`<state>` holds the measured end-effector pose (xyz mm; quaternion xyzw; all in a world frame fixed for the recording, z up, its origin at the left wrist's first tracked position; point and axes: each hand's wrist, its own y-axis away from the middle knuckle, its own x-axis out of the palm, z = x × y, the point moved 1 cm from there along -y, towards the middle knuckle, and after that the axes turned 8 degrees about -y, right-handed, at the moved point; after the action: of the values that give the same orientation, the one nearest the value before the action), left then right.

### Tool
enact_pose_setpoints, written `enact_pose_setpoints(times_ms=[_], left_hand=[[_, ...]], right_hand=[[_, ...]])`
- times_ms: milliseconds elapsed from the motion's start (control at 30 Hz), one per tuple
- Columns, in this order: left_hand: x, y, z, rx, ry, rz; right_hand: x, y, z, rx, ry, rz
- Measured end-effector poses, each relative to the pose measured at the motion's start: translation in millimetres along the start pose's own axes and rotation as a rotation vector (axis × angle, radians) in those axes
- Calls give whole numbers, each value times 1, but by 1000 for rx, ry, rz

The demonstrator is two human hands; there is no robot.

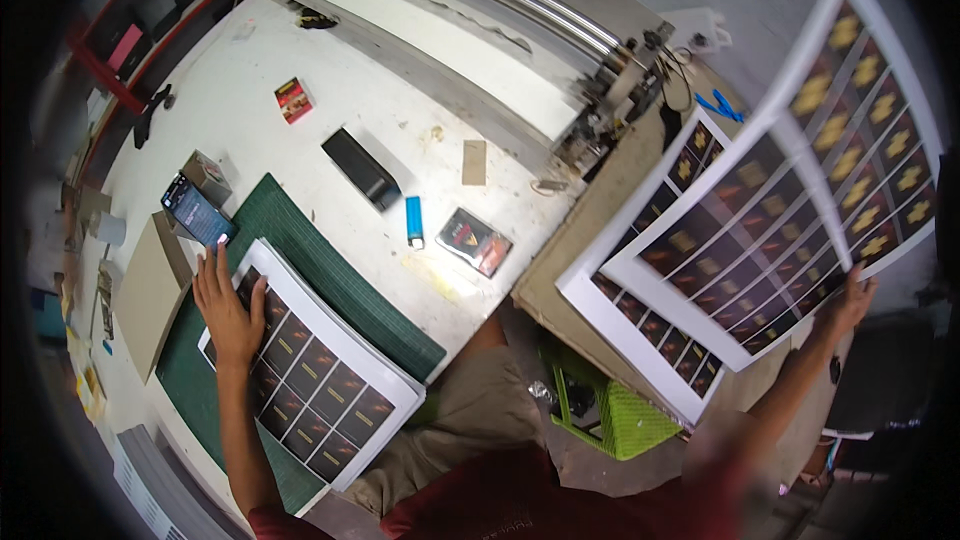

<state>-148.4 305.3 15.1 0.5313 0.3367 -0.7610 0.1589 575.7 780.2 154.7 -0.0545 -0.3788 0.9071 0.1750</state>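
Curled printed sheet (735,235): my right grip (848,305) pinches its edge; left grip (232,315) lies spread on printed stack (325,385), cutting mat (325,262) beneath.

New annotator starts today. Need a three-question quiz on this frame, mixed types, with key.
1. Which hand grips the raised printed paper?
2. True or false: the blue lighter lies on the white table, off the green cutting mat.
3. The left hand lies over: A) a red packet; B) a stack of printed sheets; C) a lime-green basket.

Key: 1. The right hand. 2. True. 3. B.
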Motion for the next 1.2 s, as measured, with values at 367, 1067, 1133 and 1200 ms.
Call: enact_pose_setpoints(times_ms=[367, 1067, 1133, 1200], left_hand=[[-66, -179, -194, 314, 745, -264], [-41, -220, -237, -601, 2019, 254], [-63, -195, -204, -639, 2043, 169], [-75, -172, -170, -660, 2050, 163]], right_hand=[[386, -177, -53, 252, -609, -106], [466, -4, 44, -264, 236, 643], [443, 66, 88, -376, 47, 638], [423, 120, 114, -765, -55, 917]])
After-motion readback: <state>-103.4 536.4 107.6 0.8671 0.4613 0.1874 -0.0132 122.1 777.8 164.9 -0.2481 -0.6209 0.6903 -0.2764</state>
